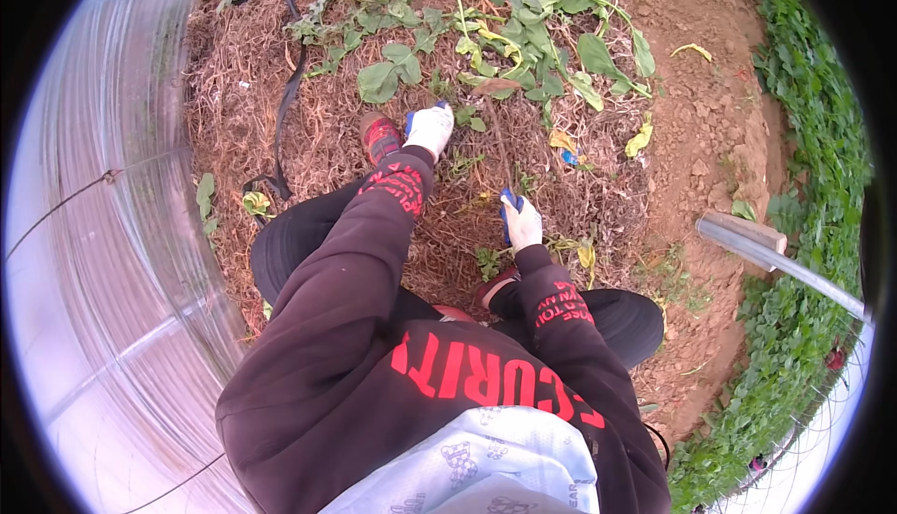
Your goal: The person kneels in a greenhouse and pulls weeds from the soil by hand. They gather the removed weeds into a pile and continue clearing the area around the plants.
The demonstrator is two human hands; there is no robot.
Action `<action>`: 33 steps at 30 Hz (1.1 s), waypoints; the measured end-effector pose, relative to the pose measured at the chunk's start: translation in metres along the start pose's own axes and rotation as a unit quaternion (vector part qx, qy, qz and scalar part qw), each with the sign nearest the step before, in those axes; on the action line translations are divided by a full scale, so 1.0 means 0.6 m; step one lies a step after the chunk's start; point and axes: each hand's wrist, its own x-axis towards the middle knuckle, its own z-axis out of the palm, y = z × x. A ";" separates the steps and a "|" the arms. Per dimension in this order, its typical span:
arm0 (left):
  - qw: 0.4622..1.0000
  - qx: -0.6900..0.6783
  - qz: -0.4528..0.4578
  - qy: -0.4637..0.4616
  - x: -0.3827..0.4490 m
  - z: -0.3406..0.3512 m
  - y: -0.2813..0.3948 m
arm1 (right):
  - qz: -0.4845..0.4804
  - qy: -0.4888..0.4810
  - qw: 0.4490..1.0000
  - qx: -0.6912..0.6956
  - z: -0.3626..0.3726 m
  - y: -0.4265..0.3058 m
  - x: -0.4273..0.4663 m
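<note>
My right hand (pixel 522 223), in a white glove with blue palm, grips a thin rusty hand tool (pixel 502 137). It looks like a hand hoe, its shaft running forward to a flat brown blade (pixel 496 86) by the cut greenery. My left hand (pixel 430 128), gloved the same way, is low over the dry ground cover beside my left shoe (pixel 382 137). Its fingers point down and are partly hidden, so I cannot tell whether they hold anything. Small green weeds (pixel 468 120) grow just right of it.
Uprooted leafy plants (pixel 539 30) lie ahead on dry straw-like litter (pixel 329 114). A black strap (pixel 289 93) runs along the left, near a plastic-film wall (pixel 105 163). Bare soil (pixel 701 121), a metal pipe (pixel 785 262) and a green crop row (pixel 806 93) are on the right.
</note>
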 end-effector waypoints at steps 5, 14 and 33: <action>0.977 -0.146 -0.064 0.145 -0.016 0.017 -0.046 | -0.031 -0.006 0.996 -0.080 0.013 -0.037 0.041; 0.992 -0.097 -0.033 0.077 -0.011 -0.020 -0.054 | -0.027 -0.037 0.977 -0.208 0.037 -0.080 0.048; 0.969 -0.052 0.163 -0.177 -0.144 0.012 0.024 | 0.084 0.022 0.947 0.309 -0.047 -0.053 -0.006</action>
